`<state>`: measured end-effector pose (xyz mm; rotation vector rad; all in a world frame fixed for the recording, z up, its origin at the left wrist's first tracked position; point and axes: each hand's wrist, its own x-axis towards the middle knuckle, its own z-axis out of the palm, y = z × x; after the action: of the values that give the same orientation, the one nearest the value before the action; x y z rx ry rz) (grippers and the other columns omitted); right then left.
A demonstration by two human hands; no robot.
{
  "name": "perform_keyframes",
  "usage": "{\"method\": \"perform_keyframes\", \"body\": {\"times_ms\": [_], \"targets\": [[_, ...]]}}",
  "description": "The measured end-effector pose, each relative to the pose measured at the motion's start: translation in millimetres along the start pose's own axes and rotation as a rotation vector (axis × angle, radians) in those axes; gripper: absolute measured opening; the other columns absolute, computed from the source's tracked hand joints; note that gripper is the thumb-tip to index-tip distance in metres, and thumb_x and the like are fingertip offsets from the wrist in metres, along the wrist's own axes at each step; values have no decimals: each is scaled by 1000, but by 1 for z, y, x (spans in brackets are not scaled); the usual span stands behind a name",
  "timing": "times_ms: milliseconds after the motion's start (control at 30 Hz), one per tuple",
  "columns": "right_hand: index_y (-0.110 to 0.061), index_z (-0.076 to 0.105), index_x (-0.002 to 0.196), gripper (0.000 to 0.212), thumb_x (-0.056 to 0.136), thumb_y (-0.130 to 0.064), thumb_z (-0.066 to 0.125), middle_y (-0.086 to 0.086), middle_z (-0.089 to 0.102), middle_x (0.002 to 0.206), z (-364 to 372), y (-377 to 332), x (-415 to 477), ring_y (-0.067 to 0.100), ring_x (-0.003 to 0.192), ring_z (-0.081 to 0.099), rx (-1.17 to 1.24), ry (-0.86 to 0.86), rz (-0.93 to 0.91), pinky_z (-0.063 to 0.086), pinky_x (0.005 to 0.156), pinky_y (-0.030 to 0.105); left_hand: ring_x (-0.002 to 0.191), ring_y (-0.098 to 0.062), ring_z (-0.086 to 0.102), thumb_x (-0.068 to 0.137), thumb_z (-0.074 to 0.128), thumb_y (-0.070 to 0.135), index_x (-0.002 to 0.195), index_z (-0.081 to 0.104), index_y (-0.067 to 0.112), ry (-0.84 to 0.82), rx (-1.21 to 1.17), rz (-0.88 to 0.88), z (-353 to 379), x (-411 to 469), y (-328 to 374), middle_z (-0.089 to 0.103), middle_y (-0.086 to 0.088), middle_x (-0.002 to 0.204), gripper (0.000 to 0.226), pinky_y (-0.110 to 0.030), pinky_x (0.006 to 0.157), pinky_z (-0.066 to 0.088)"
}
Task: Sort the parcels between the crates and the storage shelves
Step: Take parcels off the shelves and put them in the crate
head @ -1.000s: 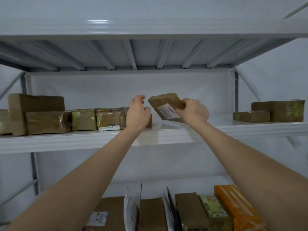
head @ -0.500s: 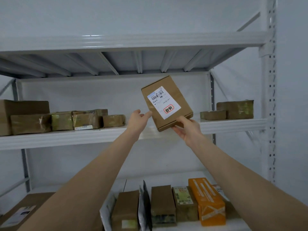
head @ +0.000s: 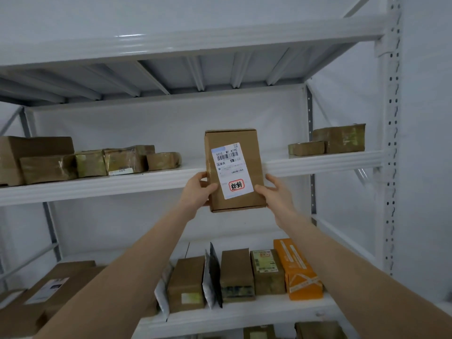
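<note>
A flat brown cardboard parcel with a white shipping label and a red stamp is held upright in front of the middle shelf of the white storage rack. My left hand grips its lower left edge, thumb on the front face. My right hand grips its lower right edge in the same way. The label faces me.
Several taped brown parcels line the middle shelf's left part, and two sit at its right end. On the lower shelf stand brown boxes, flat mailers and an orange box. A perforated white upright bounds the rack's right side.
The parcel came off the middle shelf in my right hand, was turned upright with its label toward me, and my left hand has now taken hold of its left edge.
</note>
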<state>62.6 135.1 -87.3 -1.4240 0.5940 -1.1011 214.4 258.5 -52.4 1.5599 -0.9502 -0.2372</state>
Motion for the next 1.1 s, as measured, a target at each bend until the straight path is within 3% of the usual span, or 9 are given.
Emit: {"method": "perform_keyframes", "body": {"times_ms": [100, 167, 300, 467, 600, 833, 1000, 1100], "targets": [[-23, 51, 135, 51, 87, -11, 65, 4, 65, 109, 4, 12, -3, 17, 93, 63, -74, -20, -18, 54, 79, 32, 89, -14, 62, 96, 53, 12, 133, 46, 16, -43, 41, -20, -1, -6, -17, 63, -3, 106, 38, -28, 66, 53], [-22, 52, 134, 52, 86, -10, 66, 5, 66, 108, 8, 22, -5, 21, 97, 64, -98, -18, 6, 55, 85, 39, 89, -10, 61, 97, 50, 12, 127, 51, 19, -42, 62, -26, -3, -10, -27, 64, -1, 105, 30, -28, 67, 52], [-24, 54, 120, 43, 83, -7, 67, 8, 66, 111, 15, 41, -11, 24, 101, 64, -136, -32, 48, 53, 90, 46, 99, -20, 59, 96, 52, 12, 130, 53, 16, 5, 165, -22, -10, -18, -44, 62, -1, 103, 34, -33, 78, 51], [-21, 55, 118, 39, 83, -10, 68, 7, 67, 111, 23, 53, -16, 24, 100, 64, -162, -34, 80, 54, 89, 46, 84, -8, 58, 96, 53, 10, 133, 53, 15, 30, 138, -80, -17, -29, -61, 59, 3, 92, 38, -22, 61, 50], [-26, 55, 108, 32, 82, -13, 68, 6, 67, 109, 29, 59, -21, 24, 96, 65, -199, -33, 92, 56, 85, 45, 88, -14, 59, 96, 52, 9, 139, 46, 14, 51, 135, -111, -20, -37, -67, 59, 4, 89, 43, -27, 68, 52], [-27, 56, 86, 12, 86, -20, 66, 2, 67, 94, 41, 80, -36, 21, 86, 66, -277, -33, 98, 58, 79, 43, 100, -23, 61, 96, 52, 8, 143, 41, 16, 90, 147, -186, -31, -63, -89, 63, -9, 110, 49, -34, 75, 54], [-24, 55, 91, 14, 84, -18, 65, -3, 60, 88, 67, 106, -51, 21, 91, 61, -360, -132, 167, 55, 86, 44, 96, -25, 63, 95, 53, 3, 140, 45, 13, 149, 169, -301, -53, -86, -124, 63, -8, 108, 48, -42, 82, 57], [-21, 55, 101, 22, 81, -16, 64, 2, 62, 99, 92, 123, -64, 24, 97, 61, -410, -232, 220, 54, 88, 46, 97, -29, 66, 93, 55, 3, 139, 46, 11, 184, 214, -354, -73, -103, -145, 64, -12, 116, 48, -45, 82, 57]]}}
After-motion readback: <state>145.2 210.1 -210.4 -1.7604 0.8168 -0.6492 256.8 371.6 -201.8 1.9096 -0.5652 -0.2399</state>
